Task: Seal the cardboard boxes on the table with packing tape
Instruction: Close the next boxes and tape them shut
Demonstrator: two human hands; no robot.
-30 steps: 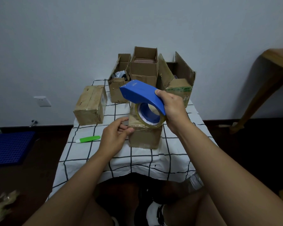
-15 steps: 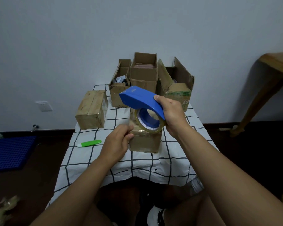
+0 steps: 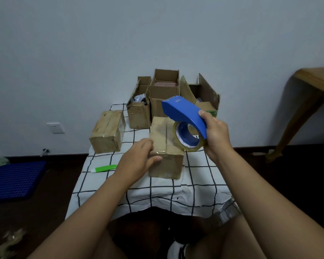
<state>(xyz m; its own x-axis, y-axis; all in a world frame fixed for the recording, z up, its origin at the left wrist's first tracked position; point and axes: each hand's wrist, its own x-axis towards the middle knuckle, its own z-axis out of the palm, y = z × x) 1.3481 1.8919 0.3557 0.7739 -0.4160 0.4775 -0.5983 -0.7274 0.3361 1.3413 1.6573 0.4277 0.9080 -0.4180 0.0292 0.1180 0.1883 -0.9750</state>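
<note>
A closed cardboard box [image 3: 163, 135] stands in the middle of the table [image 3: 195, 176], which wears a white checked cloth. My left hand [image 3: 138, 159] rests on the box's near left corner, thumb on the front face. Above the box's right side, my right hand [image 3: 216, 133] grips a blue tape dispenser [image 3: 183, 112] holding a roll of clear tape [image 3: 189, 143]. A taped box [image 3: 108, 133] lies at the left. Three open boxes stand at the back: left [image 3: 138, 113], middle [image 3: 165, 86] and right [image 3: 204, 94].
A green and white cutter [image 3: 105, 168] lies on the cloth left of my left hand. A wooden table [image 3: 318, 86] stands to the right. On the dark floor at the left lies a blue mat [image 3: 15, 180]. My knees sit below the table's front edge.
My right hand has lifted the tape dispenser up and to the right, away from the box. My left hand has gone from the tape end down onto the box's near left corner.
</note>
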